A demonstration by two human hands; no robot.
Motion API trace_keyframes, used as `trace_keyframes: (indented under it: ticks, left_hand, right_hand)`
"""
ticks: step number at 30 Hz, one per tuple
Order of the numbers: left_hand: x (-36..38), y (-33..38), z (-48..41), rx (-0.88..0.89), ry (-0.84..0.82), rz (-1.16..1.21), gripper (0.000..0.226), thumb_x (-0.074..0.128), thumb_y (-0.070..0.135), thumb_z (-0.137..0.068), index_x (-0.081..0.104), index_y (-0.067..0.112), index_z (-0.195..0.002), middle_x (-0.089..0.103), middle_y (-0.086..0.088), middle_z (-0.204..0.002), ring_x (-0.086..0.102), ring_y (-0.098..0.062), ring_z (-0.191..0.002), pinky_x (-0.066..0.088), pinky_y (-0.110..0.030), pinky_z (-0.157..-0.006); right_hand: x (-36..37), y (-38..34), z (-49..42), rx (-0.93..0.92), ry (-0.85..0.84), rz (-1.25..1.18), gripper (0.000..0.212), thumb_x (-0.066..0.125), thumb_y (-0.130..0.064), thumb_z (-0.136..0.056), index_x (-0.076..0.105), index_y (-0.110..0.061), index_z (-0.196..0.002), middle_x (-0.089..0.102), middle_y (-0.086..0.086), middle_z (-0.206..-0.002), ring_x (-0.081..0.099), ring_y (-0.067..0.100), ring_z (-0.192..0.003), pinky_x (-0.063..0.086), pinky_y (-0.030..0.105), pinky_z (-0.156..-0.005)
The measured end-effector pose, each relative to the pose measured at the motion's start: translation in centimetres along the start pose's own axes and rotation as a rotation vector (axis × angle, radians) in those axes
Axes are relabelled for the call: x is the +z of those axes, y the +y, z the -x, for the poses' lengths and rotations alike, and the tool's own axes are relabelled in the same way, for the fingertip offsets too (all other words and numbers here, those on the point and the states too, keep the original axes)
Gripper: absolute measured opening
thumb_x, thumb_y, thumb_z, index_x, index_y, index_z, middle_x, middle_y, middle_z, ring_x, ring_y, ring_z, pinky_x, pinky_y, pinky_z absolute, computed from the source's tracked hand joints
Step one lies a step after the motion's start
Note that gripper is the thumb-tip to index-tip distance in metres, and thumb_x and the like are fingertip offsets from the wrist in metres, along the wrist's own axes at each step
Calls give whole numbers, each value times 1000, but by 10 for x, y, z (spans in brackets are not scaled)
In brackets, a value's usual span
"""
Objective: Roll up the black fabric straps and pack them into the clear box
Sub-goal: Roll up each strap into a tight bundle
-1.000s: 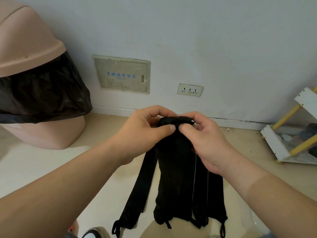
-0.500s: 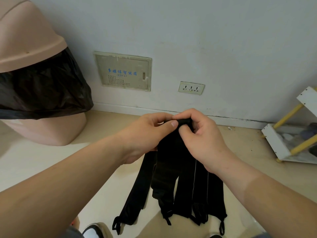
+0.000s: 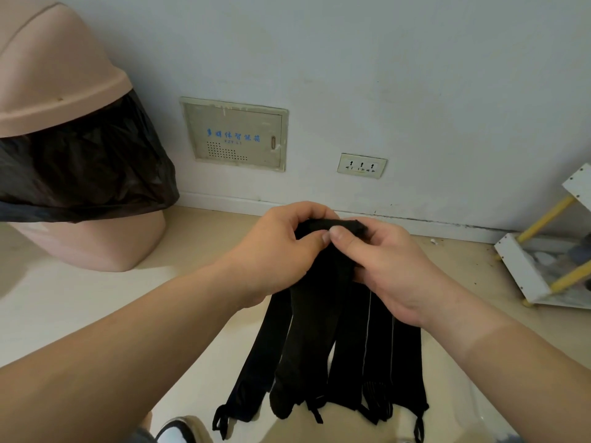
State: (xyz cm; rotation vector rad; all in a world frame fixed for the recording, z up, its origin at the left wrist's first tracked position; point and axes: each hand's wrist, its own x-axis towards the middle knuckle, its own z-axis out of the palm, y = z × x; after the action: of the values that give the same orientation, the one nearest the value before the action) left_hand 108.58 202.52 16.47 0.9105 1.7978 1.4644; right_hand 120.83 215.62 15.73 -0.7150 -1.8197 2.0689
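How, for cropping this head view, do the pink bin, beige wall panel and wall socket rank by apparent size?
1. Pink bin, largest, though nearer the camera and cut off at the left edge.
2. Beige wall panel.
3. Wall socket, smallest.
Both are on the wall, so that order holds.

The only writing that can be read is on the cream wall panel (image 3: pixel 236 123) set low into the wall. A row of blue Chinese characters (image 3: pixel 232 136) runs across its door and appears to read 多媒体智能箱, though the strokes are soft. Just beneath it is a shorter blue line of small print (image 3: pixel 232 141), too blurred to make out. The wall socket (image 3: pixel 361 165) to the panel's right shows small dark marks by its holes, not legible as text.
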Motion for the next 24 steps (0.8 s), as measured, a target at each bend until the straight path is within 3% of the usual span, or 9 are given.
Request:
trace_keyframes:
  ticks: [3,7,11,15,19,22,24]
  left_hand:
    - [1,1,0,-25,19,65,18,69,8,-101,77,22,-110,80,-6,-99,73,-11,-78,55,-19,-62]
    - [-3,2,0,-194,38,270,28,77,14,-96,68,19,-122,79,-15,-109,76,-23,-89,60,-31,-74]
    - [2,1,3,-245,-85,388,27,64,26,-105,68,11,-126,79,-12,-112,76,-19,-92,59,-24,-67]
    - [12,0,7,-219,-46,359,26,58,30,-109,67,13,-126,78,-8,-110,75,-13,-87,55,-18,-62]
    - [11,-2,7,-185,-24,266,22,58,25,-109,69,13,-123,78,-6,-103,74,-10,-81,53,-16,-57]
    - [13,-2,7,-188,-3,231,21,56,26,-110,67,13,-122,75,-4,-98,71,-7,-75,50,-15,-55]
    - [15,-2,8,-204,10,208,23,53,32,-111,65,17,-123,76,-4,-105,71,-9,-82,51,-17,-59]
  right_hand:
    - [-2,2,-2,-25,45,21,15,67,-9,-102,79,-12,-109,82,13,-103,80,27,-101,62,43,-88]
    - [-2,0,-3,-43,81,18,19,64,-5,-104,79,-12,-112,83,12,-103,80,27,-100,63,40,-86]
    - [-3,1,-3,-68,135,6,20,65,-6,-104,81,-16,-109,83,9,-104,80,28,-101,62,43,-89]
    - [-3,2,-3,-64,139,40,18,67,-5,-102,79,-16,-108,82,9,-100,79,27,-99,62,40,-86]
    - [-8,0,-3,-44,97,330,10,72,-14,-100,69,-23,-102,75,5,-93,74,22,-88,57,33,-73]
    - [-6,0,-2,-39,50,439,9,64,-23,-105,62,-32,-106,73,6,-100,71,20,-89,60,43,-77]
    - [-6,0,-2,-23,-5,439,7,58,-28,-109,58,-35,-110,72,5,-102,70,18,-89,59,44,-80]
